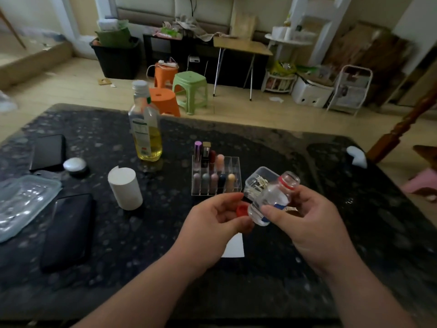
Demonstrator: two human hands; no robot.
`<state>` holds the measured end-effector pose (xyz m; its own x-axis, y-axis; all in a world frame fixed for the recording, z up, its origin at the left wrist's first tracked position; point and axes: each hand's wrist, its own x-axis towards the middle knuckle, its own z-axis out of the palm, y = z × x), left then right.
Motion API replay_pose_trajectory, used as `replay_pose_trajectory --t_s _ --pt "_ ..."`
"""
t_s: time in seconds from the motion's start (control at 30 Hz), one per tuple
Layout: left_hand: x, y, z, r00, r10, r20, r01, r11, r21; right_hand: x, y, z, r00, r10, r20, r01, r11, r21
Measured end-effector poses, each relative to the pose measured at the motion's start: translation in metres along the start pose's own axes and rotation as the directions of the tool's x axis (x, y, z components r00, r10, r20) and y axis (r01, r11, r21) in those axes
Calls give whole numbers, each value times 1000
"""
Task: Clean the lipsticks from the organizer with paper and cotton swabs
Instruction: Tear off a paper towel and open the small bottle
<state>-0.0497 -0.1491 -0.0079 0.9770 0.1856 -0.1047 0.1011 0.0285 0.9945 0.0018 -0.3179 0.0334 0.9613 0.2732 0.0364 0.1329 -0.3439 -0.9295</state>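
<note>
The organizer point(234, 169) stands between the paper roll point(125, 188), left, and seemingly a swab box point(260, 177), right.

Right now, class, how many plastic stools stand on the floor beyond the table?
3. The far orange stool stands farthest back. The near orange stool sits closest to the table, partly behind the bottle. The green stool stands right of both. No others show.

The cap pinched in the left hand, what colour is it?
Red; the cap shows best in the head view.
</note>
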Motion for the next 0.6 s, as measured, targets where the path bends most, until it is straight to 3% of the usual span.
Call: replay_pose_trajectory --t_s 0.4,0.6 --pt "26 4 -8 996 -79 -41 78 997 -29 30 13 -17 980 -98 172 71 985 155" --pt "35 10 -22 999 -30 -22 28 998 -62 45 30 -9 980 -51 194 67 995 -78"
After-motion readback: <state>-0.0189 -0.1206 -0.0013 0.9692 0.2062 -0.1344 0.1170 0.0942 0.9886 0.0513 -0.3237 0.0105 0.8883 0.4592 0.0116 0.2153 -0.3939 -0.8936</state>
